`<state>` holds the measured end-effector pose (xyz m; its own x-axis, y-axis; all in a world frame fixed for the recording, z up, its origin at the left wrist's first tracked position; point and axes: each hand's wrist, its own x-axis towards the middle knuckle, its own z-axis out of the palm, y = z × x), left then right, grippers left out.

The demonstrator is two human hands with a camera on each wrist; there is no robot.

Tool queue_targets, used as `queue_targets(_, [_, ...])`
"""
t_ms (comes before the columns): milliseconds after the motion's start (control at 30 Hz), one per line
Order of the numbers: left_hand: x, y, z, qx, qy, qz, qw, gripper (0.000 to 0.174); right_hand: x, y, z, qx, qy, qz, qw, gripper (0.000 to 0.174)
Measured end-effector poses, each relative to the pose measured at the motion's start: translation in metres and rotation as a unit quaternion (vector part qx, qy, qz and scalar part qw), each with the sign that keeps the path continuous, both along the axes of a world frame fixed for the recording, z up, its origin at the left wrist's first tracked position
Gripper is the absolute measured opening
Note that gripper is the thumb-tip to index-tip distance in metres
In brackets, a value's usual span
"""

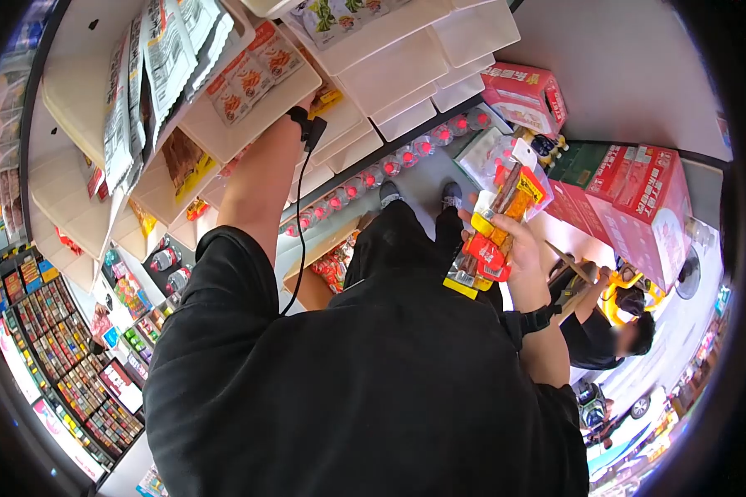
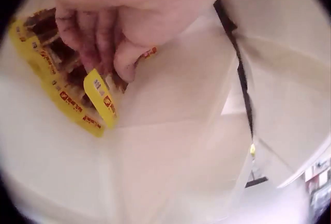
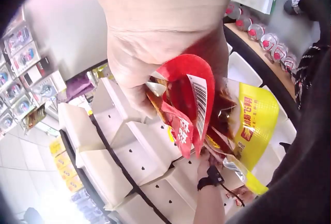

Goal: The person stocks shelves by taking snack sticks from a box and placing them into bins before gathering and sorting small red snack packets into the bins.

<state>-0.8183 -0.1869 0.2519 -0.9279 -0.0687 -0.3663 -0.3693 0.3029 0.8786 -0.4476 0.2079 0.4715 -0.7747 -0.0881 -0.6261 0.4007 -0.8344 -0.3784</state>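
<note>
In the left wrist view, my left hand point(image 2: 129, 22) reaches into a white bin point(image 2: 170, 157) and pinches a yellow-edged snack packet point(image 2: 101, 97). Similar packets point(image 2: 64, 102) lie beside it. The head view shows that hand mostly hidden among the bins, past the wrist strap. My right hand point(image 1: 518, 248) grips a bunch of several packets point(image 1: 493, 240), held away from the shelf. Seen from the right wrist, the hand point(image 3: 155, 53) has its fingers partly hidden behind a red packet point(image 3: 181, 89), with a clear and yellow packet point(image 3: 256, 115) next to it.
Tiers of white bins point(image 1: 389, 74) surround the left arm. Red-capped bottles point(image 1: 406, 156) line the shelf foot. An open carton point(image 1: 307, 286) holds red packets near the legs. Red boxes point(image 1: 646, 203) stand at the right, with another person point(image 1: 593, 335) beyond them.
</note>
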Motion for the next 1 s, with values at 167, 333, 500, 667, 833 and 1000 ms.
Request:
queue_targets(167, [-0.015,0.002,-0.038,0.006,0.069,-0.013,0.997,0.027,-0.009,-0.001,-0.006,-0.041,0.022,0.004,0.999,0.056])
queue_targets(333, [0.050,0.045,0.003,-0.122,0.129,-0.035,0.984,0.025,-0.032,0.006,0.000,-0.080,0.032,0.008,0.996,0.053])
queue_targets(500, [0.226,0.136,0.181,-0.046,0.019,-0.167,0.985,0.032,-0.057,0.015,-0.004,-0.111,0.084,0.048,0.989,0.054])
queue_targets(667, [0.283,0.187,0.283,0.012,0.109,-0.152,0.982,0.059,-0.078,0.008,0.014,-0.087,0.162,0.167,0.969,0.052])
queue_targets(833, [0.309,0.199,0.316,-0.127,0.121,-0.175,0.969,0.071,-0.077,0.002,0.030,-0.124,0.164,0.290,0.935,0.048])
queue_targets(1000, [0.343,0.194,0.314,0.048,0.062,-0.062,0.995,0.050,-0.072,0.005,0.037,-0.122,0.173,0.355,0.911,0.048])
